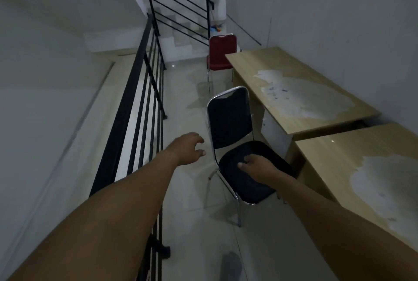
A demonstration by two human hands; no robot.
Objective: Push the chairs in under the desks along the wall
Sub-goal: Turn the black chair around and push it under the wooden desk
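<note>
Head view: two chairs out on the floor, none pushed in.

The black chair (pixel 235 145) stands beside the two wooden desks (pixel 294 91) along the wall, turned sideways, with its seat out in the open. The right hand (pixel 255 164) lies flat on the seat, fingers spread, not gripping. The left hand (pixel 188 148) is open in the air, near the chair's back but not touching it. The red chair (pixel 221 53) stands farther off, at the far end of the desks, and its seat looks out too. I think the job has only just begun: both chairs need pushing under.
</note>
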